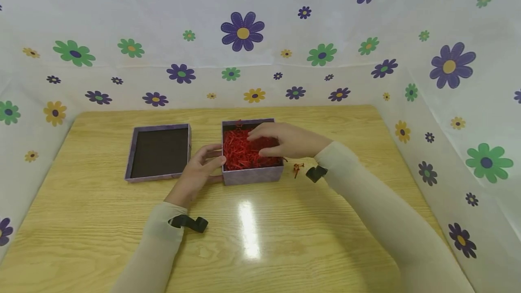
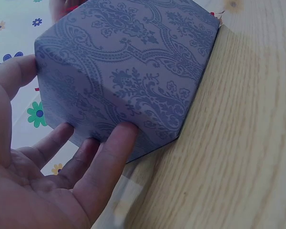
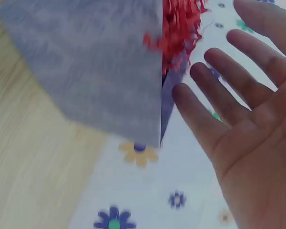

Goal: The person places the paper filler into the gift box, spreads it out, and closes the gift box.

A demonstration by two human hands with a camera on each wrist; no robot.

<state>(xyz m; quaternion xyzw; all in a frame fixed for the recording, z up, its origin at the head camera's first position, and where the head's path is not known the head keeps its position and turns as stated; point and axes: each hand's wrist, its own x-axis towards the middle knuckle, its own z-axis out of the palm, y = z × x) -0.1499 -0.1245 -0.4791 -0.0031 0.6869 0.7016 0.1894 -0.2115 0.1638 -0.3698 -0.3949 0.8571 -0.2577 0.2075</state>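
Observation:
A purple patterned box (image 1: 253, 176) stands on the table, filled with shredded red paper (image 1: 240, 150). My left hand (image 1: 199, 168) is at the box's left side. In the left wrist view its fingertips (image 2: 121, 136) rest against the patterned side wall, thumb and fingers spread. My right hand (image 1: 291, 139) is over the right part of the box, above the shredded paper. Seen from the right wrist, that hand (image 3: 257, 129) has its fingers extended and apart, nothing in them, near the box's open top.
A shallow box lid (image 1: 162, 153) with a black inside lies left of the box. Loose red paper shreds (image 1: 298, 168) sit on the wooden table (image 1: 285, 238) by the box's right side. A flowered cloth (image 1: 277, 21) lines the back and both sides.

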